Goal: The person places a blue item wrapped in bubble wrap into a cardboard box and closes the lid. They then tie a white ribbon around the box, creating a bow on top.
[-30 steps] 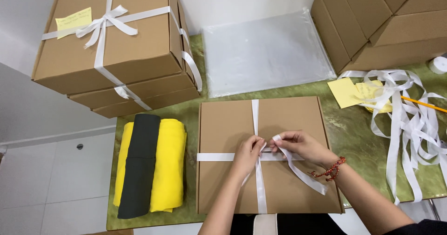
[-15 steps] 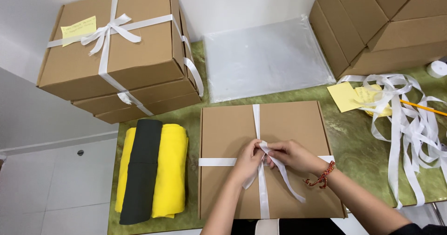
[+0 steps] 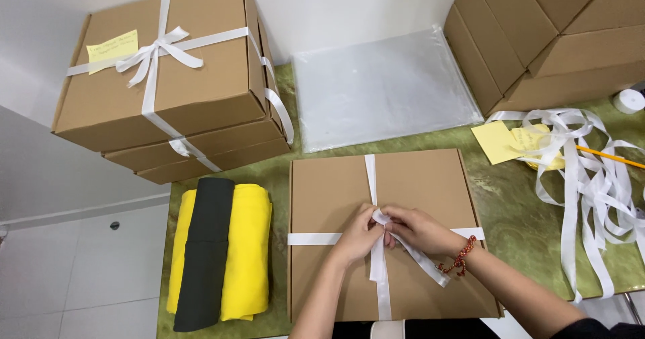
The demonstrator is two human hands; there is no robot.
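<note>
Both hands (image 3: 393, 231) pinch ribbon (image 3: 378, 272) atop box (image 3: 329, 191).

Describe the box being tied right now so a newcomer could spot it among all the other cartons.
On the green table, look at the near edge, right of the yellow and black folded cloth. The flat brown box lies alone there, with both hands pinching the crossing of its white ribbon. Unlike the stacked boxes, it has no finished bow or yellow note.

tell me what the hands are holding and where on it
Both the left hand and the right hand pinch the white ribbon at its crossing point on top of the flat cardboard box.
</note>
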